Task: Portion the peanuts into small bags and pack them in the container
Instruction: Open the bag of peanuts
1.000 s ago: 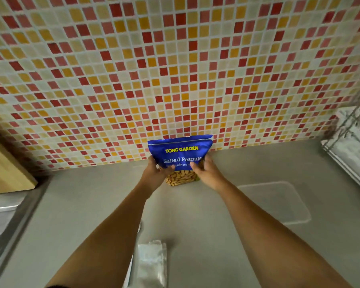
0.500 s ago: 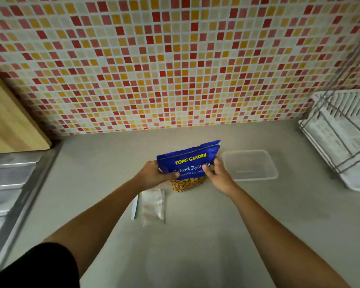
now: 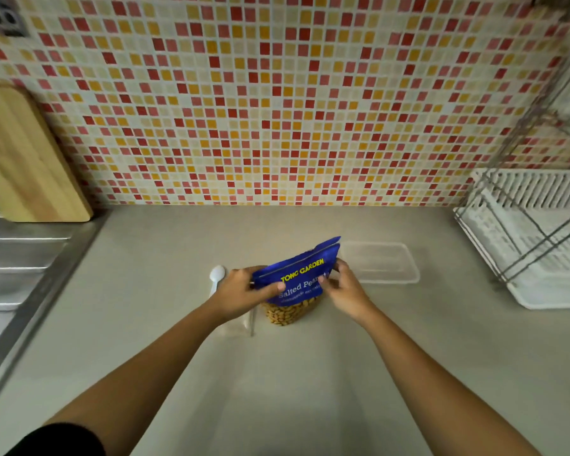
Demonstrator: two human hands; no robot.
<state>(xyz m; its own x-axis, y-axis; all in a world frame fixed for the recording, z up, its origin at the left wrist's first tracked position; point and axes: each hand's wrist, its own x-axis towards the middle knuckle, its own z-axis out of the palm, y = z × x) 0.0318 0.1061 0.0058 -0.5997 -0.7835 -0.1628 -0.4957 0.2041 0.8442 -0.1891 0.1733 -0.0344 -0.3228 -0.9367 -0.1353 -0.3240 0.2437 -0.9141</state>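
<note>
At the middle of the surface (image 3: 303, 383) I count one peanut bag (image 3: 298, 279). It stands upright, leaning a little to the right, and is held between two hands. The left hand (image 3: 241, 292) grips its left edge, with the thumb on the front and the other fingers behind. The right hand (image 3: 348, 291) pinches the right edge with curled fingers (image 3: 327, 280). The bag is blue with yellow and white letters, and a clear window at its bottom shows many pale brown peanuts. Whether the top is sealed, I cannot tell. Just to the right of it lies one clear container (image 3: 380, 263), rectangular and shallow. One white spoon (image 3: 217, 275) lies just left of the left hand. Under the left wrist I see clear small bags (image 3: 242, 325); how many, I cannot tell. One wooden board (image 3: 30, 153) leans on the tiled wall (image 3: 277, 110) at far left, and one white dish rack (image 3: 537, 245) stands at far right.
</note>
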